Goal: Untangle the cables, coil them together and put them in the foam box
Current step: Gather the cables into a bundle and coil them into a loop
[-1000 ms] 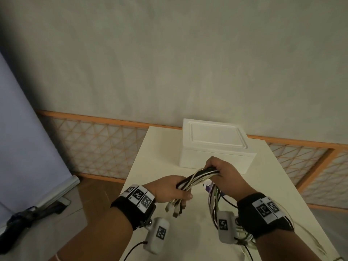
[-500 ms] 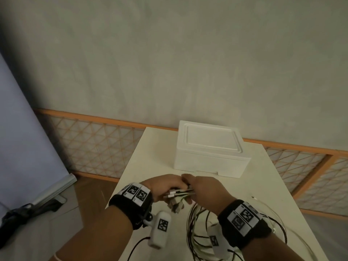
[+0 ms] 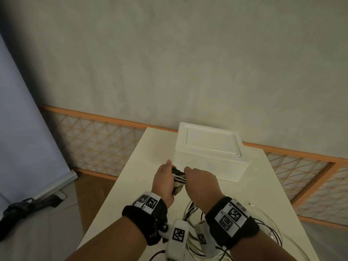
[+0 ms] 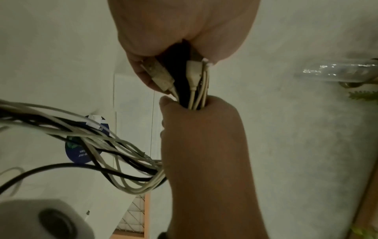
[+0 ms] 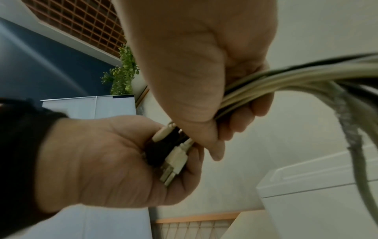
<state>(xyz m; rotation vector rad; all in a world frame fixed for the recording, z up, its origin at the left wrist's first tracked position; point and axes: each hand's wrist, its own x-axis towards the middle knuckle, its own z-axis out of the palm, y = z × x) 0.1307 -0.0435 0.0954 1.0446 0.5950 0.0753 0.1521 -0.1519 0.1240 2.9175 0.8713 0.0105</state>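
Behind both hands, a closed foam box (image 3: 211, 157) sits on the table (image 3: 131, 178). Left hand (image 3: 162, 182) cups the cables (image 3: 178, 178) by their plugs; right hand (image 3: 202, 183) grips the bundle just beside, loops trailing near.

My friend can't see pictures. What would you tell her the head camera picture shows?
Two hands hold a bunch of black and white cables together above a white table: the left hand cups the plug ends, the right hand grips the bundle beside it. Loose cable loops trail on the table below the wrists, and a closed white foam box sits just behind the hands.

No legible text; only coded marker squares on wristbands (image 3: 148, 201).
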